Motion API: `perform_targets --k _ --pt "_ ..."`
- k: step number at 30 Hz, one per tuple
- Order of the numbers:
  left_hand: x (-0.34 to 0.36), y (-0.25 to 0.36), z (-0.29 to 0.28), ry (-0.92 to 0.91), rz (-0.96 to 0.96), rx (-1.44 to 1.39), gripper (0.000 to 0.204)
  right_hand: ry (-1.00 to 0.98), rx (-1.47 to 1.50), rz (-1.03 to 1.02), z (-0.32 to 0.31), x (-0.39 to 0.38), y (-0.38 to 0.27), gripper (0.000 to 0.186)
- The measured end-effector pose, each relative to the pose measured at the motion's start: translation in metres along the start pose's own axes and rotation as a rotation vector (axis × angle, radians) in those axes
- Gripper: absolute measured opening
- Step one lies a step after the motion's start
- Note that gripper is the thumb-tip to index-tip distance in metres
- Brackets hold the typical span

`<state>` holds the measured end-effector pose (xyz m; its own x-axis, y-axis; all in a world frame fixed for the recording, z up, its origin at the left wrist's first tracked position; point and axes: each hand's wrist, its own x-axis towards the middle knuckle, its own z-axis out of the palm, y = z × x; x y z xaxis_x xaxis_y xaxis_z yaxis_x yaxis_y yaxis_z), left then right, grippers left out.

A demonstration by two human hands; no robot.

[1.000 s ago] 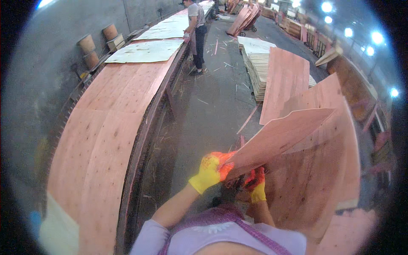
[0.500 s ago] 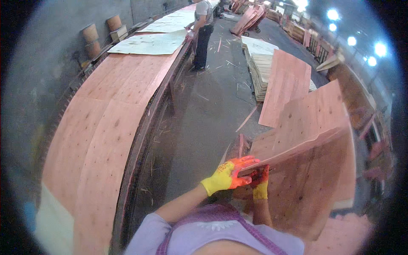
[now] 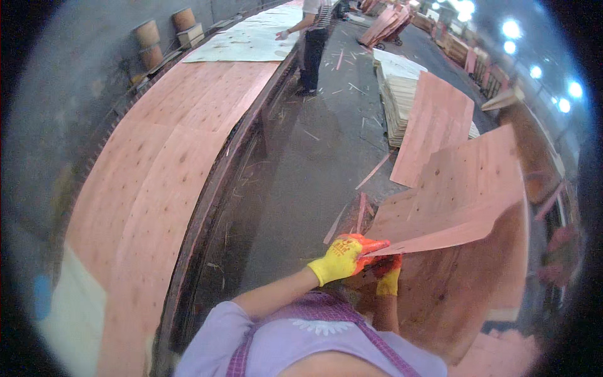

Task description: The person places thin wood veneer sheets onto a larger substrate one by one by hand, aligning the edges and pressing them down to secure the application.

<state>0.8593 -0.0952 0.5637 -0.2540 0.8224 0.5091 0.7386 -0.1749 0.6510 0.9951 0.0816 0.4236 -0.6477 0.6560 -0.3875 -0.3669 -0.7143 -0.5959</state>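
Observation:
A thin reddish wood veneer sheet (image 3: pixel 461 221) rises, bent, at the right. My left hand (image 3: pixel 344 256), in a yellow and orange glove, pinches its near left corner with the fingers on top. Just beside it, my right hand (image 3: pixel 387 276), gloved alike, is closed at the same edge from below; its fingertips are partly hidden by the sheet. Beneath and behind the held sheet are more reddish veneer sheets (image 3: pixel 440 301), one of them hanging down toward me.
Along the left runs a long bench covered with reddish veneer (image 3: pixel 169 157), pale sheets (image 3: pixel 242 47) at its far part. A co-worker (image 3: pixel 317 38) stands beside it. A pale veneer stack (image 3: pixel 397 100) with a leaning reddish sheet (image 3: pixel 433 125) is ahead right. Wood strips (image 3: pixel 375 168) litter the floor.
The held sheet's near edge has lifted and bowed upward, and my left fingers have closed tighter on its corner. The co-worker's pale sheet now lies farther back on the bench.

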Motion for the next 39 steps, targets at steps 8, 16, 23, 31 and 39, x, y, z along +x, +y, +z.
perform_targets --k 8,16,23,31,39 --pt "-0.020 -0.015 0.017 0.275 -0.099 -0.016 0.040 -0.180 -0.238 -0.033 -0.045 -0.008 0.012 0.028" --pt "-0.015 -0.006 -0.010 0.421 -0.144 -0.126 0.028 -0.141 -0.262 0.253 -0.047 0.006 0.026 0.024" --pt "-0.028 0.029 -0.062 0.599 -0.039 -0.167 0.019 -0.149 -0.431 0.370 -0.029 0.027 0.058 0.026" --pt "-0.104 0.063 -0.097 0.539 0.035 -0.111 0.018 -0.148 -0.581 0.396 -0.023 0.009 0.117 0.028" --pt "-0.251 0.077 -0.131 0.602 0.184 -0.616 0.018 -0.069 -0.628 0.305 -0.036 -0.059 0.195 0.030"
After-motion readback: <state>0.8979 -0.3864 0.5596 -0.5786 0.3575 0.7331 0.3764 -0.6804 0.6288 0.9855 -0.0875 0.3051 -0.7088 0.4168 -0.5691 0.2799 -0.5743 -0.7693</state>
